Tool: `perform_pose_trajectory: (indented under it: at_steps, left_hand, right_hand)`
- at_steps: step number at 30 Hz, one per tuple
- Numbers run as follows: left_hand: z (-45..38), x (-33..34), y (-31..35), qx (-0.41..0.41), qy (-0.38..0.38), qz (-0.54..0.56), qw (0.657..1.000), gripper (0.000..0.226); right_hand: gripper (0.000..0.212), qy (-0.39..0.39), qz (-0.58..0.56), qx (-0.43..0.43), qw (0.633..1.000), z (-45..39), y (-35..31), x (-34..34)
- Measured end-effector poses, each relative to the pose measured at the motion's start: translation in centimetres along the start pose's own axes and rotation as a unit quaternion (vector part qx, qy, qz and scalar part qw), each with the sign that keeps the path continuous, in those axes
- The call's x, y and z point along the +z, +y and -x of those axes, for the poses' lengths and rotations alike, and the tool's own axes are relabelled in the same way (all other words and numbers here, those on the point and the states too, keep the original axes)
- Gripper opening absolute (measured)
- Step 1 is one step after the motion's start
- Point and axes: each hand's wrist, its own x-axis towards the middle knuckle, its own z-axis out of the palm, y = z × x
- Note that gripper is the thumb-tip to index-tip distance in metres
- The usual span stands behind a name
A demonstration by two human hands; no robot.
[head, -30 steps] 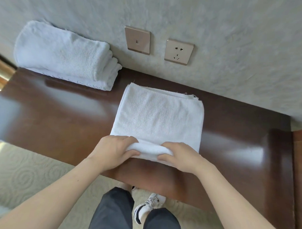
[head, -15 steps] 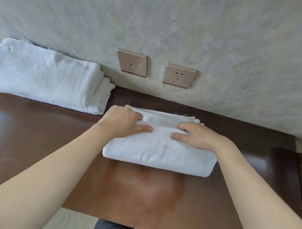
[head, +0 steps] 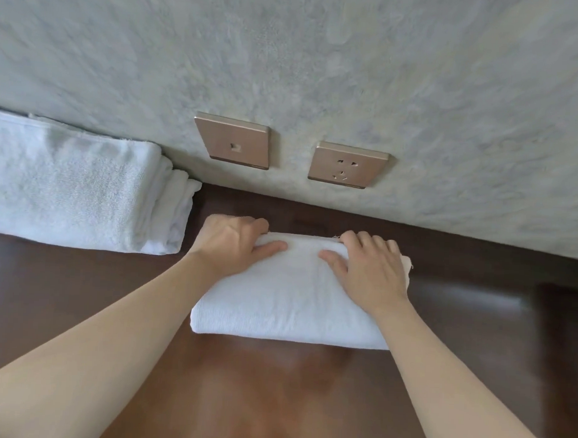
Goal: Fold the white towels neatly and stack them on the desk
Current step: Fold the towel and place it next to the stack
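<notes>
A dark glossy wooden desk [head: 97,310] carries 2 white terry towels: a folded stack [head: 79,192] at its far left edge, and a folded towel [head: 278,300] mid-desk, whose far edge the left hand [head: 229,241] and right hand [head: 371,271] grip.

Both my forearms reach forward and converge toward the middle, bare to the elbow. My left hand [head: 229,241] lies palm down, its fingers [head: 248,223] curled over the far edge of the folded towel [head: 288,304] and the thumb stretched flat along its top. My right hand [head: 371,271] mirrors it, palm down, fingers bent over the same far edge, thumb pointing inward toward the left thumb. The two thumbs are near each other but apart.
</notes>
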Motion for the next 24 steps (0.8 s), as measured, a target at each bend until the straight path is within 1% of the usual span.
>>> perform_pose_trajectory:
  at_steps: [3, 4, 5, 7, 8, 10, 12, 16, 20, 22, 24]
  left_hand:
    - [1.3, -0.8, 1.3, -0.029, 0.082, 0.023, 0.996, 0.046]
    - [2.0, -1.0, 2.2, -0.041, 0.093, 0.037, 0.994, 0.044]
    - [2.9, -1.1, 3.3, -0.05, 0.088, 0.057, 0.993, 0.045]
    - [4.8, -0.9, 5.9, -0.051, 0.048, 0.085, 0.994, 0.055]
    - [5.5, -0.5, 7.1, -0.05, 0.026, 0.081, 0.995, 0.06]
    - [6.1, 0.4, 8.6, -0.057, -0.001, 0.055, 0.997, 0.066]
    - [6.1, 1.1, 9.1, -0.065, -0.011, 0.035, 0.997, 0.067]
    - [6.0, 2.0, 9.1, -0.048, -0.02, 0.011, 0.999, 0.066]
    - [6.2, 1.8, 8.3, -0.054, -0.022, 0.022, 0.998, 0.065]
    - [6.9, 1.6, 8.0, -0.077, -0.02, 0.011, 0.997, 0.063]
    - [7.7, 1.4, 7.3, -0.086, -0.03, -0.018, 0.996, 0.065]
  right_hand:
    - [0.064, 0.039, 0.041, 0.057, 0.997, 0.3, -0.4, 0.5]
    - [0.062, 0.047, 0.042, 0.07, 0.996, 0.3, -0.7, 0.3]
    - [0.058, 0.051, 0.037, 0.074, 0.995, 0.4, -1.0, 0.1]
    - [0.048, 0.066, 0.001, 0.06, 0.996, 1.2, -1.9, -0.1]
    - [0.045, 0.074, -0.027, 0.049, 0.996, 1.7, -2.5, -0.1]
    - [0.047, 0.071, -0.078, 0.028, 0.994, 3.0, -4.0, -0.3]
    - [0.053, 0.06, -0.105, 0.009, 0.993, 4.4, -5.0, 0.2]
    - [0.066, 0.009, -0.086, -0.023, 0.996, 5.3, -4.7, 1.8]
    - [0.064, -0.003, -0.074, -0.031, 0.997, 5.1, -2.8, 2.2]
    - [0.063, -0.004, -0.06, -0.008, 0.998, 5.6, -0.8, 2.3]
    - [0.065, -0.023, -0.057, 0.039, 0.997, 6.1, 1.8, 2.2]
